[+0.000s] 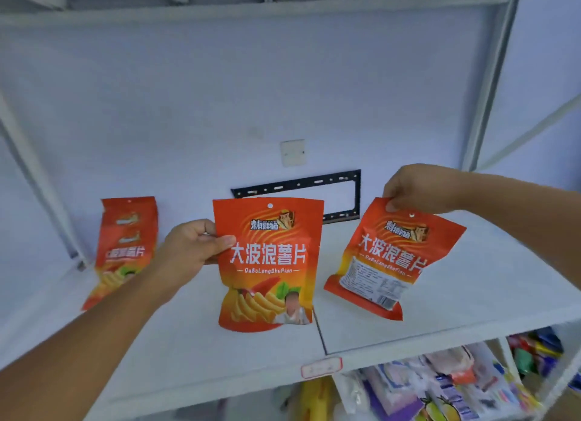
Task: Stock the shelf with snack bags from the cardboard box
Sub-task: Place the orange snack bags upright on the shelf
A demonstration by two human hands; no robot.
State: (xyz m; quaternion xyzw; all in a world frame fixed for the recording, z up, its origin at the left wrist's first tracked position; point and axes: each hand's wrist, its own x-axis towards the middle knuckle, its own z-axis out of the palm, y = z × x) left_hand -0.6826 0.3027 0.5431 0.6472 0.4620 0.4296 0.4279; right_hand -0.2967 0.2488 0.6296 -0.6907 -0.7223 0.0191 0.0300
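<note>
My left hand (191, 247) grips the left edge of a red-orange snack bag (268, 263), thumb across its front, holding it upright over the white shelf (471, 295). My right hand (415, 191) pinches the top edge of a second red snack bag (390, 257), tilted, with its lower end near or on the shelf surface at the right. Another red snack bag (125, 244), with more of the same behind it, leans against the wall at the shelf's left. The cardboard box is out of view.
A black metal bracket (314, 184) and a white wall plate (293, 152) are fixed to the wall behind the shelf. White shelf posts (490, 84) stand at both sides. A price tag (320, 367) sits on the shelf's front edge. Mixed packaged goods (456, 383) fill the lower shelf.
</note>
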